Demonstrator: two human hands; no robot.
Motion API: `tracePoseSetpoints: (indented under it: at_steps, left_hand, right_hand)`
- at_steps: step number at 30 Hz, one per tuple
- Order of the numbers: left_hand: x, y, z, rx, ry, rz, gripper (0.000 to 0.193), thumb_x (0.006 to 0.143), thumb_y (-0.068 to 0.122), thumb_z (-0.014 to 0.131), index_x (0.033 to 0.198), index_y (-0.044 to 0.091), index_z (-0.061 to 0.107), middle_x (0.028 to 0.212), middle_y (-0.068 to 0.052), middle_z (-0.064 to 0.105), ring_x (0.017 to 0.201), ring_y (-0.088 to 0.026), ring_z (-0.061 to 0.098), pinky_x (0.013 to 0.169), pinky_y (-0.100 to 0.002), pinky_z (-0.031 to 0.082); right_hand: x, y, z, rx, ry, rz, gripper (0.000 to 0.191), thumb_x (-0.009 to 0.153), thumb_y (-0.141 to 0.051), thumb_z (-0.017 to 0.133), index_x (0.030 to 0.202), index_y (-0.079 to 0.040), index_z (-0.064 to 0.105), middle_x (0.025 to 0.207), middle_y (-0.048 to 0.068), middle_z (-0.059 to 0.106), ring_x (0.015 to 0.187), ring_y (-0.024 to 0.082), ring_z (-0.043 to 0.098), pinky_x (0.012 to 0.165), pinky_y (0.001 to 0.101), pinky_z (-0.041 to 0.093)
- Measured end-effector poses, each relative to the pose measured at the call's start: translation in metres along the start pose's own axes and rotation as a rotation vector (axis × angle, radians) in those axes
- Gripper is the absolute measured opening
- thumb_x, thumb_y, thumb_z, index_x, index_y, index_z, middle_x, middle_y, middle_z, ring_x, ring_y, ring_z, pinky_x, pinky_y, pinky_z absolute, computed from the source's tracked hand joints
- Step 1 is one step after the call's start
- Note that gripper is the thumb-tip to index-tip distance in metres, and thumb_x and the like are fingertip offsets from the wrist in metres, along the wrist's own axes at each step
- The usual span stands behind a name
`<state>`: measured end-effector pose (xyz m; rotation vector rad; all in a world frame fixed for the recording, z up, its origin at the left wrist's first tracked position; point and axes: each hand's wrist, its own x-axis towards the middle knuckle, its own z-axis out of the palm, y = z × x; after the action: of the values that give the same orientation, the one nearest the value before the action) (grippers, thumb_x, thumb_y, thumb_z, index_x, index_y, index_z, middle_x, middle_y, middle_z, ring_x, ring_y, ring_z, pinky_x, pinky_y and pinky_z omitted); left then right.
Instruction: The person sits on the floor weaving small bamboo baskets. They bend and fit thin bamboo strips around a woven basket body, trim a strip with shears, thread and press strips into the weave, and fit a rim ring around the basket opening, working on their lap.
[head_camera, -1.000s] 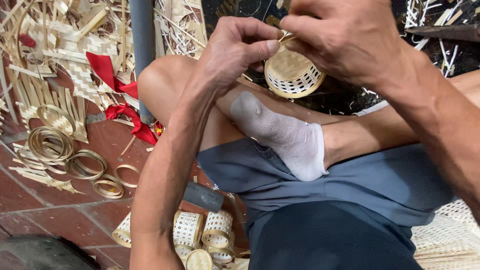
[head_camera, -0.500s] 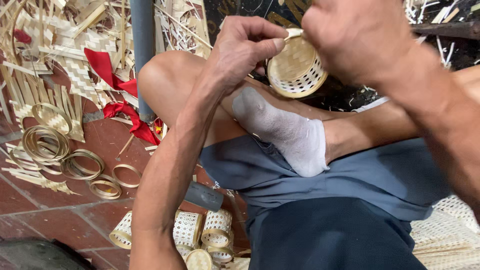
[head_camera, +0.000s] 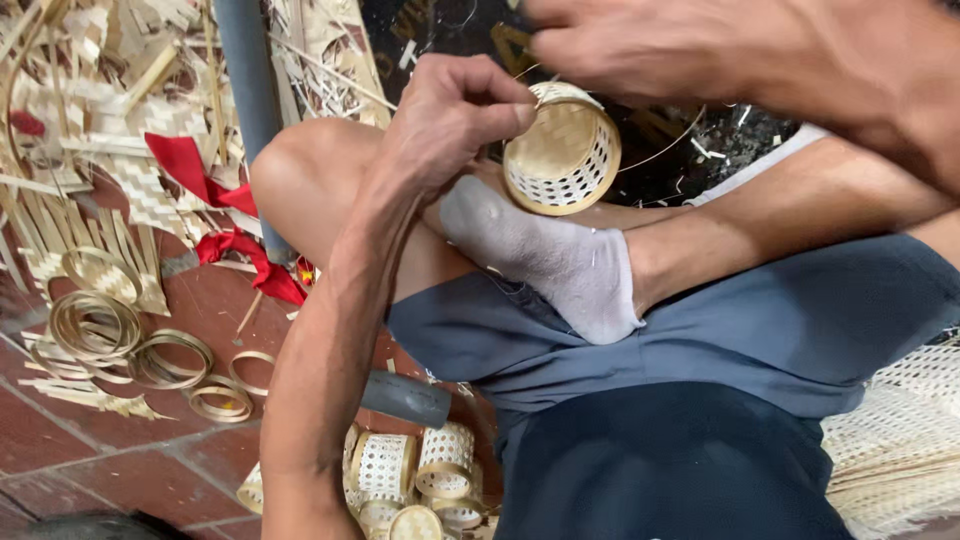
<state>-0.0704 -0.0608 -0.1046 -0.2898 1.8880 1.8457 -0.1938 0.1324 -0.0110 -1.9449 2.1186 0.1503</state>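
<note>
My left hand (head_camera: 455, 120) pinches the rim of this little woven basket (head_camera: 562, 150) over my sock (head_camera: 560, 262), right hand (head_camera: 650, 50) closed on top; it's light, springy, probably crushable, so rim only.

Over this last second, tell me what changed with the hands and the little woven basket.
The small woven basket has turned, so its open mouth now faces the camera more squarely. The left hand still pinches its rim; the right hand has slid up, still over the basket's top. Nothing was let go. The bamboo rings on the brick floor and the finished baskets lie as before.
</note>
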Motion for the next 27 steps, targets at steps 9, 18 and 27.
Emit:
tracePoseSetpoints:
  at_steps: [9, 18, 27]
  left_hand:
    - [0.002, 0.011, 0.0, -0.005, 0.05, -0.11, 0.01, 0.08, 0.007, 0.081, 0.087, 0.0, 0.079, 0.075, -0.001, 0.07, 0.065, -0.007, 0.056, 0.058, -0.027, 0.047]
    - [-0.002, 0.0, 0.004, -0.059, -0.01, -0.031, 0.011, 0.085, 0.004, 0.08, 0.095, -0.001, 0.079, 0.082, -0.001, 0.074, 0.073, -0.005, 0.063, 0.066, -0.024, 0.053]
    - [0.003, 0.019, 0.0, 0.082, -0.036, -0.268, 0.011, 0.084, 0.01, 0.079, 0.089, 0.0, 0.077, 0.072, -0.001, 0.071, 0.06, -0.005, 0.063, 0.05, -0.025, 0.052]
  right_hand:
    - [0.03, -0.001, -0.014, -0.188, 0.033, -0.173, 0.015, 0.077, -0.026, 0.071, 0.077, -0.011, 0.071, 0.085, 0.007, 0.067, 0.086, 0.021, 0.066, 0.077, 0.0313, 0.053]
    - [-0.024, -0.009, 0.024, 0.156, 0.003, 0.093, 0.016, 0.082, -0.023, 0.074, 0.089, -0.008, 0.075, 0.085, 0.008, 0.071, 0.08, 0.018, 0.068, 0.072, 0.0317, 0.054]
    - [-0.006, -0.017, 0.069, 1.256, 0.19, 0.543, 0.02, 0.088, -0.02, 0.077, 0.101, -0.005, 0.079, 0.085, 0.008, 0.075, 0.074, 0.016, 0.07, 0.066, 0.0321, 0.055]
